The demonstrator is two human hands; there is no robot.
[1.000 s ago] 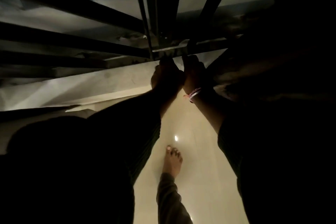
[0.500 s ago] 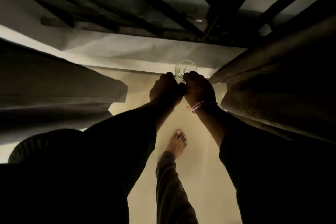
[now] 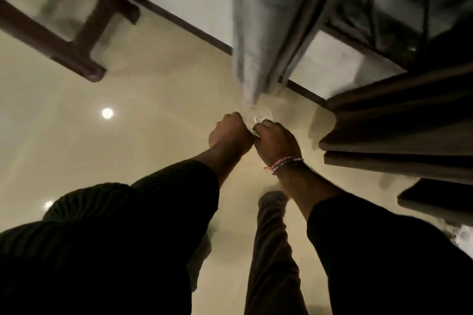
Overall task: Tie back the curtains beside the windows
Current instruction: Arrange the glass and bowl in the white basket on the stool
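A small clear round piece, like a transparent tieback holder with a metal part inside, sits between my two hands. My left hand and my right hand are both curled into fists and grip it from either side, knuckles nearly touching. A grey curtain hangs in folds straight above the clear piece, its lower end just behind it. A darker curtain is bunched in thick folds to the right of my right hand. My right wrist wears a thread bracelet.
A dark wooden chair stands at the upper left on the glossy cream floor. A window with dark bars is at the upper right, above a dark skirting line. My trouser leg is below my hands.
The view has swung down and left from the window bars to the floor and chair. My hands stay together on the clear piece; the grey curtain now hangs above them.
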